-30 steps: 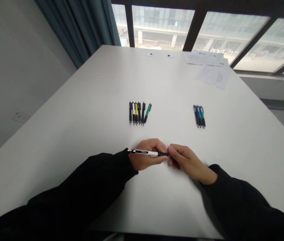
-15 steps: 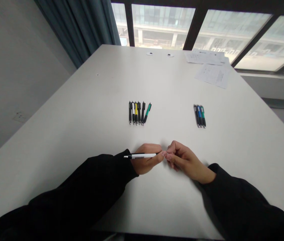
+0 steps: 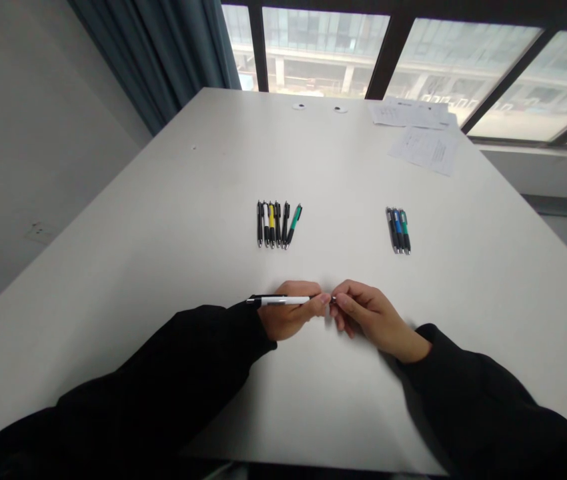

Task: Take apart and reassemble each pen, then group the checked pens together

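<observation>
My left hand [image 3: 293, 312] is closed round a white pen [image 3: 283, 301] with a black clip, held level above the table, its clip end pointing left. The fingertips of my right hand [image 3: 361, 310] pinch the metal tip at the pen's right end. Both hands almost meet there, and the fingers partly hide that end. Beyond the hands lies a row of several pens [image 3: 277, 227], black, white, yellow and green, side by side. Farther right, 3 pens [image 3: 398, 230], black, blue and green, rest close together.
The white table [image 3: 188, 233] stretches to the windows. Paper sheets [image 3: 423, 150] lie at its far right corner, and two white ovals with dark spots [image 3: 298, 107] sit near the far edge. A blue curtain [image 3: 163, 60] hangs at the far left.
The pen has risen slightly in the view and turned a little, so its clip shows along the far side. My right thumb has shifted, and the metal tip now shows between the hands.
</observation>
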Tool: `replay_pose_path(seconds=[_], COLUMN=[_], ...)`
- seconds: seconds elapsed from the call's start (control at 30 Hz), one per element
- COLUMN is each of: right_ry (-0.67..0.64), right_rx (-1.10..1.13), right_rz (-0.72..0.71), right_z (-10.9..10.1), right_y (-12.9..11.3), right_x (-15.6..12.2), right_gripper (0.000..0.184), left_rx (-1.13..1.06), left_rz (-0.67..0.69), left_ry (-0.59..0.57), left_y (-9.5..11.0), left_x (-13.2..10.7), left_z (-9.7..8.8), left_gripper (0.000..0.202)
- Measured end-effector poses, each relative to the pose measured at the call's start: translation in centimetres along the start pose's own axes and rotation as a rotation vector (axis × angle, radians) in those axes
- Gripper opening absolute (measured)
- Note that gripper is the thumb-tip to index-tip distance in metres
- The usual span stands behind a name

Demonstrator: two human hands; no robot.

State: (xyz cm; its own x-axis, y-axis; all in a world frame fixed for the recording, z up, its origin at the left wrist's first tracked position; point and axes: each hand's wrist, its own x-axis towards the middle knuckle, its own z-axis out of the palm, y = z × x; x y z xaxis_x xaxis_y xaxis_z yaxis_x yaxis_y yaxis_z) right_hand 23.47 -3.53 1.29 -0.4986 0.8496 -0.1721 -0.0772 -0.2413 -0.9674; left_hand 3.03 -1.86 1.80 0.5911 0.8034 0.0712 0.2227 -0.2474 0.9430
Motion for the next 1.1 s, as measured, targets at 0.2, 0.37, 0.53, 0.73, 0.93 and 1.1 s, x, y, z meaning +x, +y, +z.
replay_pose_path(seconds=[0.2,0.37,0.53,0.73,0.93,1.1], right_ry=[0.155,0.194,0.239,0.232,0.238,0.179], right_rx=[-0.087,-0.24,-0.402,-0.483,-0.676,-0.796], right_rz=[-0.152,-0.391,-0.396,-0.253,-0.533,-0.703], right_z=[0.1,0.1,-0.2,-0.2,-0.1,-0.2], right_y=[0.3,0.0,-0.1,-0.3,-0.7,-0.6], right_x=[-0.2,-0.3,-0.5,-0.9,-1.0,-1.1], right_gripper=[0.018,0.006,0.01,0.016,0.012,0.024], left_rx=[0.057,-0.043,-0.21,-0.374,-0.453,-0.71], left_rz=[0.028,-0.048,-0.173,-0.187,-0.214,-0.249], left_ry=[0.056,0.113,0.099,0.147,0.145,0.192], left_y=[0.1,0.0,-0.1,0.0,0.3,-0.2], left_x=[0.2,0.4,0.6,0.9,0.8,0.4], left_z=[0.2,0.1,-0.2,-0.3,-0.1,1.2], left_gripper=[0.037,0.031,0.034,0.031,0.031,0.028])
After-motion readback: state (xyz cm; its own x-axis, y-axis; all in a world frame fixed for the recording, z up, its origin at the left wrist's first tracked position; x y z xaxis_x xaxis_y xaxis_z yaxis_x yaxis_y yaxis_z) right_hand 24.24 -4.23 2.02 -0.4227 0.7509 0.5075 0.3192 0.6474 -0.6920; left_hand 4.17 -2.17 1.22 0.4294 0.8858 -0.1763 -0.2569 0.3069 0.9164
